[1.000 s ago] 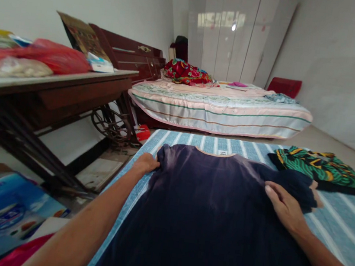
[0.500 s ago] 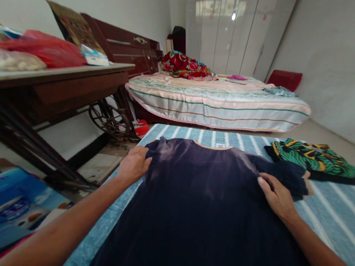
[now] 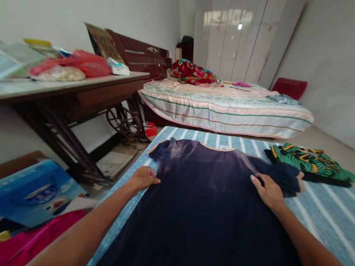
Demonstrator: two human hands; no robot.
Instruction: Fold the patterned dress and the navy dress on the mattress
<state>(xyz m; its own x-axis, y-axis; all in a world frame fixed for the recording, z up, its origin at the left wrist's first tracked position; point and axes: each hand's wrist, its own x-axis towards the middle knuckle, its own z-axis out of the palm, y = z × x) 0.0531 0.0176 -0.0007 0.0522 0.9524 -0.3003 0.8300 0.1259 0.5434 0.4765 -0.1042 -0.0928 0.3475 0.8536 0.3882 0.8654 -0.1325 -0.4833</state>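
Observation:
A dark navy short-sleeved top (image 3: 200,210) with a faded, paler chest lies spread out, its neckline pointing away from me. Tan trim edges the neck and sleeves, and a small white label shows at the collar. At the garment's left side, below the sleeve, my left hand (image 3: 143,178) is closed with thumb and fingertips on the cloth's edge. My right hand (image 3: 268,190) pinches the fabric beside the right sleeve, which lies bunched and folded. Both hands' undersides are hidden. The lower part of the top runs out of view towards me.
Under the top is a blue-and-white striped bed cover (image 3: 314,212). A folded green, black and yellow garment (image 3: 314,163) rests at its far right. To the left stand a sewing-machine table (image 3: 81,90) and a blue box (image 3: 38,193). Another bed (image 3: 226,109) lies beyond.
My left hand has come off the left sleeve and moved down to the side edge. The left sleeve now lies flat. My right hand stays near the right sleeve; the view has shifted left.

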